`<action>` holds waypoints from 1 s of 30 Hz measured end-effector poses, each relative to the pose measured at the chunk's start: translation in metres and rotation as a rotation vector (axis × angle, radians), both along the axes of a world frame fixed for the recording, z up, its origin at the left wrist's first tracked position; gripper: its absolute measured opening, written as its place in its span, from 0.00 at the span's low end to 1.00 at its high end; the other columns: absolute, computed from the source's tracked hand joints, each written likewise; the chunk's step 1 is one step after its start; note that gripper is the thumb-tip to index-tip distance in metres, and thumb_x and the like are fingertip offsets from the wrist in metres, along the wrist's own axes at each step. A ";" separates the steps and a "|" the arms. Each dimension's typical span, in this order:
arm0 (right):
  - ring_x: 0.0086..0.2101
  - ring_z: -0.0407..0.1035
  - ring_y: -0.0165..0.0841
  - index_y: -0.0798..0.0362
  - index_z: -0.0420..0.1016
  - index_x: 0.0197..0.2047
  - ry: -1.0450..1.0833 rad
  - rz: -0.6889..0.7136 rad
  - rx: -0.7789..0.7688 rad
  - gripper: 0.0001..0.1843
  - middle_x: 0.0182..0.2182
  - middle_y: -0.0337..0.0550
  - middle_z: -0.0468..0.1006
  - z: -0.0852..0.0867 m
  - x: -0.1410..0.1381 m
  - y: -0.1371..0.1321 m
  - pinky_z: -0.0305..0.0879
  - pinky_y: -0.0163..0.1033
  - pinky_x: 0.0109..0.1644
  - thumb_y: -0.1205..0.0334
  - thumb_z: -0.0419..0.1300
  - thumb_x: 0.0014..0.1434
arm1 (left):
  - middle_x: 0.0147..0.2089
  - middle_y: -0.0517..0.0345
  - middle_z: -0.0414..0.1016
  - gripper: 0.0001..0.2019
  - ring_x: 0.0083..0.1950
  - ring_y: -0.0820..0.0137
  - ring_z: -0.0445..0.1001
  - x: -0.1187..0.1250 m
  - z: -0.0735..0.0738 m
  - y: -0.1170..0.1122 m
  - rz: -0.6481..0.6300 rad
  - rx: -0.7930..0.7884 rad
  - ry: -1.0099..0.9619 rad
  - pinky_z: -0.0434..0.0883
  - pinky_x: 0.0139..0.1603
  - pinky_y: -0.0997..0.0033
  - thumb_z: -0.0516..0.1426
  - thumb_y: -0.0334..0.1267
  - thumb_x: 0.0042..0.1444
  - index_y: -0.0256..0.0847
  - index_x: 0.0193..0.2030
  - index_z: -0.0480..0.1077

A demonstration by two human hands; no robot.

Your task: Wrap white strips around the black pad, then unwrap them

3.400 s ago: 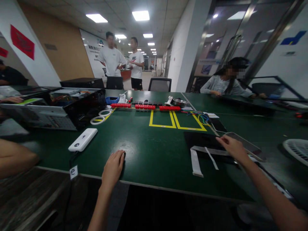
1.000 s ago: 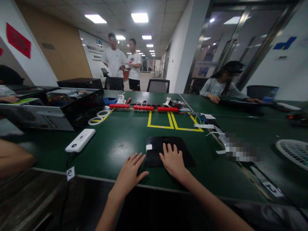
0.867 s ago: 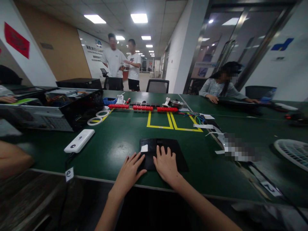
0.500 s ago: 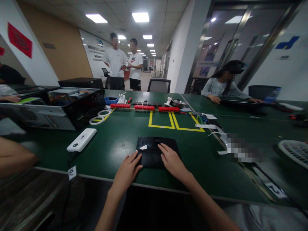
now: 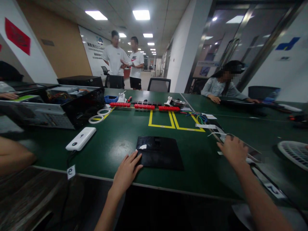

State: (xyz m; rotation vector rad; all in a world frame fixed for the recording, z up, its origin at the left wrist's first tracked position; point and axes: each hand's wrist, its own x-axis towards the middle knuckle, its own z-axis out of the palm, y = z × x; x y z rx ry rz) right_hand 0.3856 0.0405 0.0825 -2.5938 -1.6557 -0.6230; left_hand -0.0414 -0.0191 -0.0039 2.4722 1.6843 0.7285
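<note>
A thin black rectangular panel (image 5: pixel 161 157) lies flat on the green table in front of me. It has a raised tab near its far edge and a small white patch at its left. My left hand (image 5: pixel 127 168) rests on the panel's left edge, fingers stretched out and open. Off to the right, my right hand (image 5: pixel 233 150) lies over a flat phone-like device (image 5: pixel 253 154), fingers apart and bent over its left part. Whether the fingertips grip it is hidden.
A white power bank (image 5: pixel 81 139) with a cable sits left, before an opened computer case (image 5: pixel 81 107). Beyond the panel are yellow tape outlines (image 5: pixel 162 126) and red strips (image 5: pixel 144 106). A white fan (image 5: pixel 295 154) is far right. A person (image 5: pixel 226 85) sits across; others stand behind.
My right hand has left the black panel and moved right, onto the phone-like device. My left hand stays on the panel, which has hardly moved.
</note>
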 end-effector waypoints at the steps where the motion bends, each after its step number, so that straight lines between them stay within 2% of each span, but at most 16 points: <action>1: 0.46 0.63 0.49 0.65 0.64 0.51 -0.031 -0.001 -0.010 0.22 0.45 0.64 0.66 -0.004 0.003 0.001 0.55 0.45 0.38 0.56 0.45 0.63 | 0.64 0.48 0.62 0.20 0.63 0.62 0.63 0.000 0.000 0.000 0.001 -0.002 0.002 0.58 0.63 0.54 0.52 0.40 0.61 0.42 0.60 0.63; 5: 0.45 0.65 0.47 0.64 0.65 0.49 -0.087 0.027 -0.032 0.17 0.43 0.61 0.68 -0.013 0.013 0.008 0.56 0.44 0.38 0.61 0.45 0.63 | 0.64 0.50 0.63 0.20 0.62 0.63 0.63 0.000 -0.001 0.000 0.008 0.009 -0.009 0.58 0.63 0.54 0.52 0.40 0.62 0.44 0.60 0.63; 10: 0.43 0.67 0.48 0.64 0.66 0.48 -0.098 0.048 -0.014 0.15 0.42 0.62 0.69 -0.014 0.021 0.013 0.57 0.43 0.37 0.66 0.47 0.62 | 0.63 0.49 0.63 0.20 0.62 0.62 0.64 0.002 0.001 0.000 0.021 -0.001 -0.009 0.58 0.63 0.54 0.52 0.40 0.61 0.44 0.60 0.63; 16: 0.36 0.69 0.44 0.63 0.70 0.43 -0.077 0.137 0.005 0.16 0.38 0.62 0.71 -0.007 0.024 0.012 0.54 0.41 0.30 0.68 0.42 0.62 | 0.63 0.47 0.63 0.20 0.62 0.61 0.64 0.002 0.003 -0.001 0.020 -0.006 -0.010 0.59 0.62 0.52 0.52 0.40 0.61 0.43 0.60 0.64; 21: 0.32 0.68 0.40 0.62 0.70 0.42 -0.082 0.156 0.062 0.17 0.36 0.59 0.71 0.009 0.016 0.005 0.51 0.39 0.27 0.67 0.42 0.63 | 0.63 0.47 0.63 0.19 0.62 0.61 0.64 0.003 0.002 -0.001 0.027 -0.004 -0.042 0.58 0.63 0.52 0.52 0.40 0.61 0.44 0.59 0.64; 25: 0.33 0.67 0.36 0.60 0.70 0.45 -0.128 0.320 0.191 0.17 0.37 0.55 0.71 0.029 -0.001 -0.008 0.51 0.37 0.27 0.63 0.44 0.63 | 0.63 0.46 0.63 0.21 0.63 0.61 0.63 0.002 0.000 0.001 0.006 -0.038 -0.125 0.56 0.64 0.53 0.53 0.40 0.60 0.41 0.60 0.64; 30: 0.33 0.66 0.32 0.57 0.71 0.51 -0.107 0.623 0.389 0.17 0.36 0.48 0.73 0.046 -0.027 -0.035 0.57 0.35 0.32 0.61 0.49 0.63 | 0.62 0.49 0.65 0.21 0.63 0.63 0.62 -0.015 0.008 0.005 0.021 -0.076 -0.487 0.59 0.62 0.58 0.50 0.44 0.61 0.41 0.59 0.64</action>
